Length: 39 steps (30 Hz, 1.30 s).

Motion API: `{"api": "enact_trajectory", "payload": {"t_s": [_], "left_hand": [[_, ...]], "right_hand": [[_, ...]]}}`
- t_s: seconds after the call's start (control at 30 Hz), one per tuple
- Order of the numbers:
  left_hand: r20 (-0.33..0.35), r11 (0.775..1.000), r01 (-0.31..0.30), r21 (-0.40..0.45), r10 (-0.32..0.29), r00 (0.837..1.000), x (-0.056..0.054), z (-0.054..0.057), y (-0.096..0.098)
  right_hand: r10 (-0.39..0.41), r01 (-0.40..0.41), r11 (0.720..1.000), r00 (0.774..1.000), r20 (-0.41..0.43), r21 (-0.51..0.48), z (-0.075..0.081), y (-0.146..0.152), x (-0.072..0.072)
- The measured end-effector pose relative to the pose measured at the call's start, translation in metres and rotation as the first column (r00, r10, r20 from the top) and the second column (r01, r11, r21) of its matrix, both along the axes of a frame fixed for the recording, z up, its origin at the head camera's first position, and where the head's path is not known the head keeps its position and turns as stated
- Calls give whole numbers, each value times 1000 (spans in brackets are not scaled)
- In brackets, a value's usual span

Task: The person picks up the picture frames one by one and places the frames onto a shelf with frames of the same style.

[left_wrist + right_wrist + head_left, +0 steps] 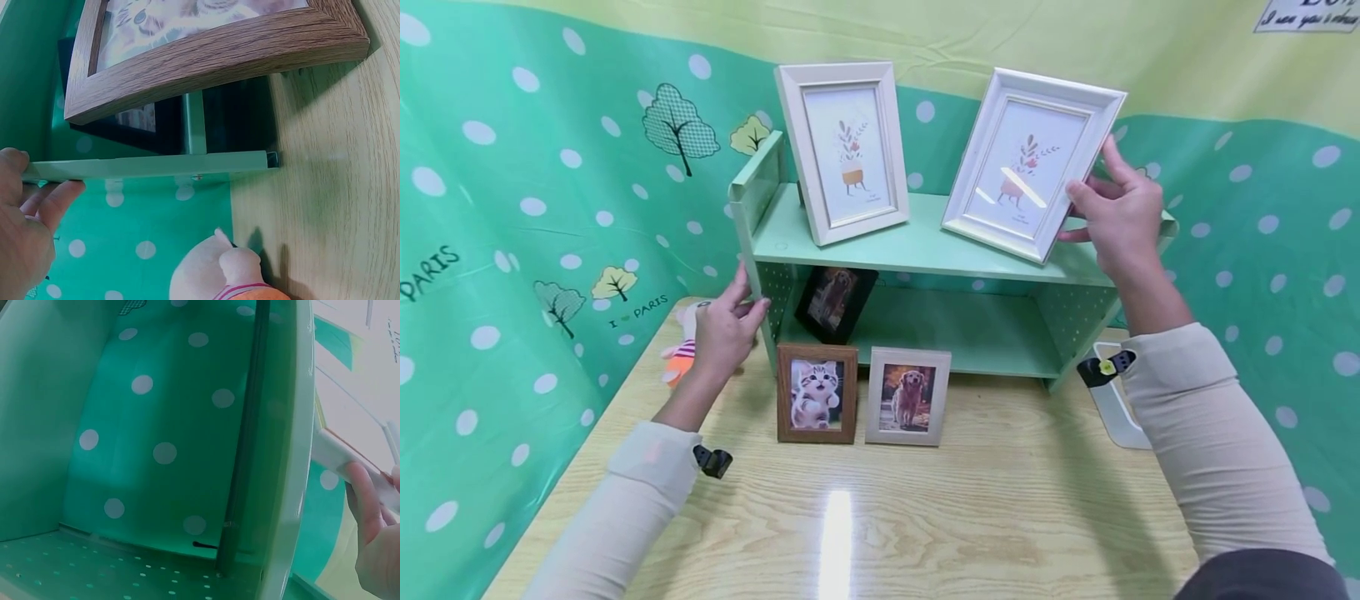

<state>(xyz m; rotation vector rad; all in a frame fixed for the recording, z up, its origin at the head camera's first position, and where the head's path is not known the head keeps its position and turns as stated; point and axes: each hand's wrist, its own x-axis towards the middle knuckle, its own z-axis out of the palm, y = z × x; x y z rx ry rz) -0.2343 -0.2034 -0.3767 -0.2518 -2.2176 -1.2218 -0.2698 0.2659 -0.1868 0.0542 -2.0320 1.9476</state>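
Note:
My right hand (1123, 212) grips a white picture frame (955, 212) by its right edge, thumb in front and fingers behind. The frame leans to the right over the upper board of a green two-tier shelf (895, 254). In the right wrist view the right hand (381, 550) pinches the white frame's edge beyond the upper board. My left hand (724, 329) holds the shelf's left side panel, and the left wrist view shows its fingers (59, 200) around the panel edge. Another cream-white picture frame (818, 167) stands on the upper board, left of the held one.
A black picture frame (808, 304) leans inside the lower tier. A brown wooden frame (784, 396) with a kitten photo and a pale frame (872, 400) with a dog photo stand in front. A plush toy (679, 358) sits left; a white object (1127, 429) lies right.

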Motion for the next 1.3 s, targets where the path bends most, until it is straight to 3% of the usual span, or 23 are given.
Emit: {"api": "enact_trajectory", "payload": {"t_s": [0.13,0.37,0.57,0.77,1.03,1.3], "left_hand": [[8,1000,-11,-5,11,1000,-1,-1,-1],[21,1000,-6,12,6,1000,-2,-2,-1],[26,1000,-4,11,4,1000,-1,-2,-1],[24,1000,-2,9,2,1000,-1,-2,-2],[14,1000,-7,5,7,1000,0,-3,-1],[10,1000,-7,-1,7,1000,0,-1,0]], "right_hand": [[8,-8,1000,1000,19,-2,-3,4,2],[-23,22,997,1000,7,80,-20,10,11],[-24,23,1000,999,-48,-11,-37,14,22],[2,-12,996,993,-120,-88,-60,12,44],[65,-58,997,986,-153,48,-94,2,75],[202,-183,967,975,-94,179,-130,-5,91]]}}
